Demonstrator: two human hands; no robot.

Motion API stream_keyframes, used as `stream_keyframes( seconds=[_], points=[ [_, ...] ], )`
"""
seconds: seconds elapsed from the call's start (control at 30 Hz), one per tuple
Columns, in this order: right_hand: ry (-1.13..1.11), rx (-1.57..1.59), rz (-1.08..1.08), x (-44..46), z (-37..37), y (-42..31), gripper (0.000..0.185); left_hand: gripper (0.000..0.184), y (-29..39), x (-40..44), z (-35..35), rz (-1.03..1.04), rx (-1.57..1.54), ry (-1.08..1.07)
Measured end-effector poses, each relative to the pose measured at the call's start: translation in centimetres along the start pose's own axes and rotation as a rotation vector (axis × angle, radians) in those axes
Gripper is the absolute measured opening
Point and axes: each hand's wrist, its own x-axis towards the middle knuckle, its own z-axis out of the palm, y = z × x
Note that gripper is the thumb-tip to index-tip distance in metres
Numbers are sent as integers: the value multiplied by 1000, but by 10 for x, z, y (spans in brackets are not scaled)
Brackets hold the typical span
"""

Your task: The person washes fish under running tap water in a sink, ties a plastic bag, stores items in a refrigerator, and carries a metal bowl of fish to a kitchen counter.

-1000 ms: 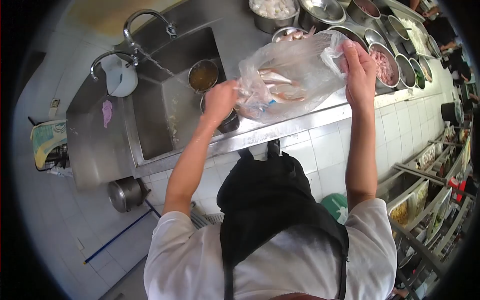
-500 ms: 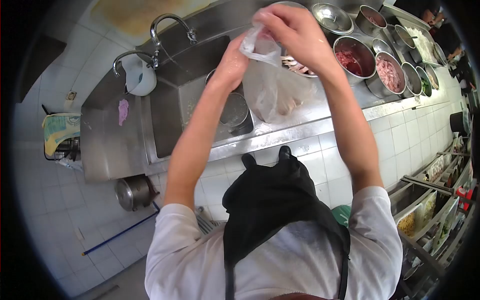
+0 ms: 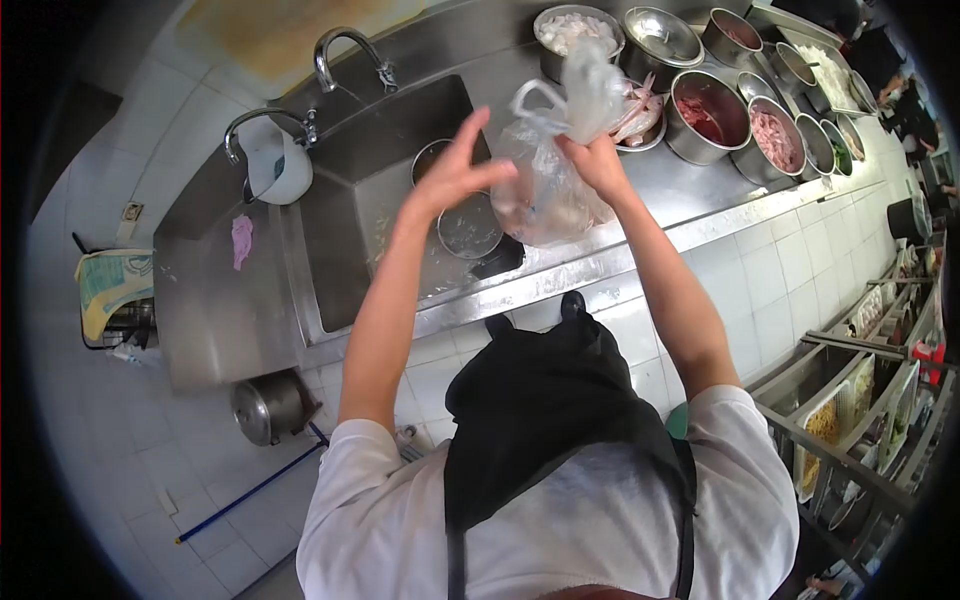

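And R hand [image 3: 600, 168] grips the neck of a clear, bulging plastic bag [image 3: 548, 198], L hand [image 3: 450, 182] open, fingers spread nearby — bag's filled & gathered, knot unclear!

The person wears a white short-sleeved shirt [image 3: 570, 530], greyish in its folds, creased across the back and shoulders. The left sleeve [image 3: 362, 465] and right sleeve [image 3: 738, 435] are loose and wide, each finishing in a plain edge. Over the shirt goes a black apron [image 3: 550, 410] of plain, matte cloth, rumpled at its far end, with a slanting edge where it meets the white. Two narrow dark straps, one at the left [image 3: 456, 560] and one at the right [image 3: 686, 560], run toward the near side. The left hand [image 3: 450, 183] and right hand [image 3: 598, 165] are bare, as are the forearms [image 3: 383, 325]. Dark shoes [image 3: 573, 304] with rounded tips show beyond the apron.
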Motion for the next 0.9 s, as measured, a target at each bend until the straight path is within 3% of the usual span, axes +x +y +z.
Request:
stream_keyframes(
  seconds=[0.07,0.17,0.47,0.57,0.67,0.73,0.8,0.9],
  points=[
    [98,151,5,0,10,4,34,115,-45,-5,38,33,444,18],
    [127,199,33,-4,23,10,39,125,-64,-1,84,27,641,13],
    [67,-244,-77,-20,37,50,34,101,-101,2,114,101,920,19],
    [73,-286,-130,-16,43,32,32,92,-102,6,116,71,828,103],
    [48,-151,-152,-15,45,-35,29,95,-86,6,105,101,470,83],
    [43,-59,-203,-20,58,-60,25,72,-103,4,105,-85,121,128],
    [-33,-289,-121,-19,67,-55,33,62,-87,4,109,15,-188,252],
    [30,-326,-198,-32,63,-83,39,54,-137,11,113,-15,-481,262]
  ],
)
